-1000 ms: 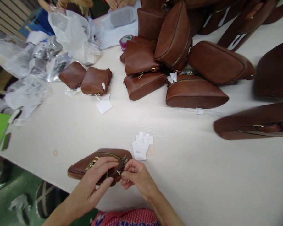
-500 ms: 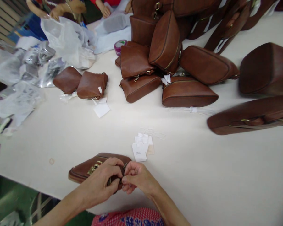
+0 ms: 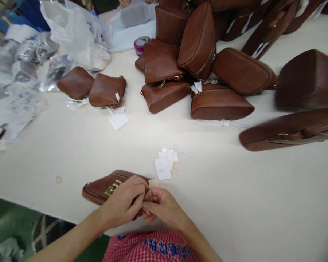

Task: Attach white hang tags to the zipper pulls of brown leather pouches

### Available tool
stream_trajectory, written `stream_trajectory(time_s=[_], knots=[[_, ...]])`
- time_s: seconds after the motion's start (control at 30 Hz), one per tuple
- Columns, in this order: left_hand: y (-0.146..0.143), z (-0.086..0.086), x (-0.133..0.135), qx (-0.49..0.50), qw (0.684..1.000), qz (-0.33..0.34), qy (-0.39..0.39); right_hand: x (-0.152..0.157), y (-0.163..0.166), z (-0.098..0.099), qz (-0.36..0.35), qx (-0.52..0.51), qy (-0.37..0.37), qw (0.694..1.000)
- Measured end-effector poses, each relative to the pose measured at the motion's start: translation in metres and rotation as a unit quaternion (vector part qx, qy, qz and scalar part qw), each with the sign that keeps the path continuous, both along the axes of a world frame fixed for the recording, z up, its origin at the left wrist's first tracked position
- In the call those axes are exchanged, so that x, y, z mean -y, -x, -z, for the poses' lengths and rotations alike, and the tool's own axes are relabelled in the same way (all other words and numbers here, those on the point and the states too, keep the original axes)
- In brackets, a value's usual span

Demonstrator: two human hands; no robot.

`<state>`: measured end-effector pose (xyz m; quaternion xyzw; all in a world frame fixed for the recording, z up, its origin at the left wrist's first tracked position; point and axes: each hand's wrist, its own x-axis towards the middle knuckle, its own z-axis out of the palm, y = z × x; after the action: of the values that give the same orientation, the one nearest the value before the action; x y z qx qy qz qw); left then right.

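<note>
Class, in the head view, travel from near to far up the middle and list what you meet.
Red checked garment → right hand → pile of white tags → brown bag at the heap's near left corner → purple tape roll

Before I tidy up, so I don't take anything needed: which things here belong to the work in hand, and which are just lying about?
In hand: brown bag, with the left hand and right hand at it; likely the nearby paper tags and heaped bags too.

Probably just lying about: tape roll; plastic bags.
</note>
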<state>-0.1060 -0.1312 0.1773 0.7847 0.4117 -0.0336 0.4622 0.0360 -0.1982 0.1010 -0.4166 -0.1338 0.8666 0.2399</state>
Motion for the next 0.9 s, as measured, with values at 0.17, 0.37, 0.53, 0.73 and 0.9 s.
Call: stream_trajectory(time_s=[0.17, 0.37, 0.53, 0.73, 0.9], knots=[[0.004, 0.001, 0.001, 0.020, 0.994, -0.102, -0.015, -0.003, 0.001, -0.005, -0.014, 0.006, 0.005, 1.000], [0.007, 0.004, 0.004, 0.044, 0.991, -0.122, -0.025, -0.011, 0.005, -0.007, -0.049, 0.047, 0.028, 0.997], [0.008, 0.006, 0.005, 0.043, 0.991, -0.119, -0.034, -0.019, 0.008, -0.006, -0.101, 0.084, -0.013, 0.991], [0.009, 0.008, 0.008, 0.052, 0.990, -0.113, -0.062, -0.018, 0.012, -0.004, -0.120, 0.125, -0.056, 0.983], [0.008, 0.011, 0.012, 0.061, 0.988, -0.107, -0.092, -0.018, 0.019, -0.003, -0.110, 0.176, -0.111, 0.972]])
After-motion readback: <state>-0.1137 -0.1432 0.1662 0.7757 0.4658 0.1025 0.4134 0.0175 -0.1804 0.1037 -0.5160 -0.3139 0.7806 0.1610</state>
